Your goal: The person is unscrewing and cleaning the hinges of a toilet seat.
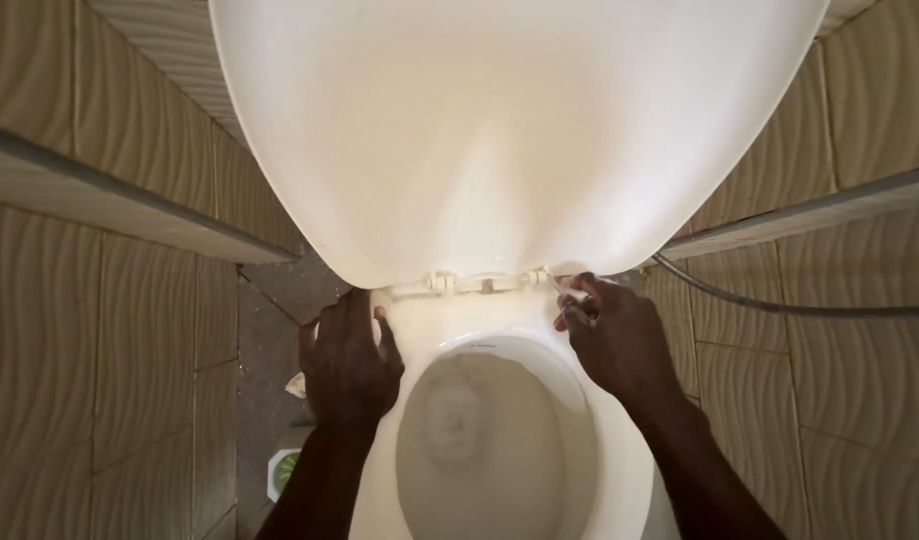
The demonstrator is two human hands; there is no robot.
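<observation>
White plastic lid (510,130) up at 12 o'clock, hinge (470,284) still attached: left hand (352,362) flat on bowl rim (420,320), right hand (618,338) pinching the 2 o'clock hinge fitting.

A narrow tiled bathroom corner seen from above, walls close on both sides of you.

You look down between two walls of tan tile (100,330) with a wavy ribbed relief, split by thin pale grout lines. Take the grey ledge (130,205) on the left wall as your mark: it runs as a slanted band across the tiles, and a matching grey band (830,205) crosses the wall opposite it. Below that opposite band a thin grey hose (780,305) trails along the tiles. Below the ledge, a strip of dull grey floor (265,370) shows, with a small green-and-white object (283,470) lying on it. The light is warm, soft and yellowish.
</observation>
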